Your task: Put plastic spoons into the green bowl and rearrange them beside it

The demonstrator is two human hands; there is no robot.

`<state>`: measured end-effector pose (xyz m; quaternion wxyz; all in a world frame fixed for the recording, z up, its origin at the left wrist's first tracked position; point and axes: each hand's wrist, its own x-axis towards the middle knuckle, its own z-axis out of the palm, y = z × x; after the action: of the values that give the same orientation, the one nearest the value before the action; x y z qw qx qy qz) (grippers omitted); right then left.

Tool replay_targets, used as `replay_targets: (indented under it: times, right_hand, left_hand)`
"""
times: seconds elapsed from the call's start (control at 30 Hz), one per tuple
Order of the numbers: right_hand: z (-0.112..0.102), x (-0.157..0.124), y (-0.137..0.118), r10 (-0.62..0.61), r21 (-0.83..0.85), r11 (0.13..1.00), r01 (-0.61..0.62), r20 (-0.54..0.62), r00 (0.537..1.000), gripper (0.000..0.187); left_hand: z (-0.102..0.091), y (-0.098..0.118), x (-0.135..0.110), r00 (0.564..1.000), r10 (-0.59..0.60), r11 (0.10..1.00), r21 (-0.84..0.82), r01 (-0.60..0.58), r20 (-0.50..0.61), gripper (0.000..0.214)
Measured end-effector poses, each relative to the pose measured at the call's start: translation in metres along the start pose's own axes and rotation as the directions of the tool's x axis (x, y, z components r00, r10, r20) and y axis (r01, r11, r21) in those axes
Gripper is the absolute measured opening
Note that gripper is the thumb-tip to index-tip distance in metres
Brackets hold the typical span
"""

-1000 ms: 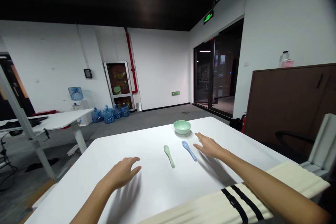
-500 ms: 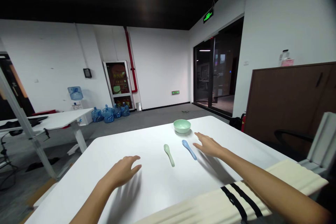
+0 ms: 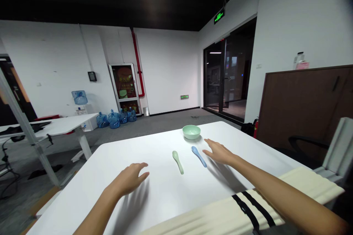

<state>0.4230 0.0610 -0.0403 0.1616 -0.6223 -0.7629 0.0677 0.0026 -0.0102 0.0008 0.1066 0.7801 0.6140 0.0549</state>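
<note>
My left hand (image 3: 128, 179) and right hand (image 3: 219, 153) are open and empty over the desk (image 3: 132, 150). The blue spoon (image 3: 199, 156) lies at my right hand's nine o'clock, the green spoon (image 3: 178, 162) just beyond it, and the bowl (image 3: 191, 132) at twelve.

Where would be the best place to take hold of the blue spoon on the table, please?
Probably the blue spoon's handle, near its end, coming from above on the near right with the right hand. The spoon lies flat, bowl pointing away, its slim handle angled toward that hand, so the fingers can pinch it there.
</note>
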Motion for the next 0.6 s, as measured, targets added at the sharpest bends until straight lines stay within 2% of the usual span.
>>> replay_targets:
  times: [0.23, 0.4, 0.5, 0.6]
  right_hand:
    - [-0.004, 0.005, 0.004, 0.002, 0.033, 0.999, 0.0, -0.064, 0.998, 0.073]
    - [-0.02, 0.022, 0.015, 0.083, -0.021, 0.996, -0.086, -0.116, 0.99, 0.064]
    - [-0.031, 0.036, 0.025, 0.159, -0.102, 0.981, -0.166, -0.075, 0.984, 0.056]
    - [-0.033, 0.045, 0.039, 0.257, -0.182, 0.95, -0.255, -0.017, 0.966, 0.046]
  left_hand:
    - [-0.002, 0.003, -0.002, 1.0, 0.007, 1.0, -0.005, -0.007, 0.002, 0.061]
    - [-0.001, 0.001, -0.002, 1.0, 0.004, 1.0, -0.006, -0.004, 0.002, 0.061]
    - [0.0, -0.001, 0.0, 1.0, 0.009, 1.0, -0.007, -0.009, 0.007, 0.061]
    - [0.002, -0.004, 0.002, 1.0, 0.016, 1.0, -0.015, -0.015, 0.001, 0.061]
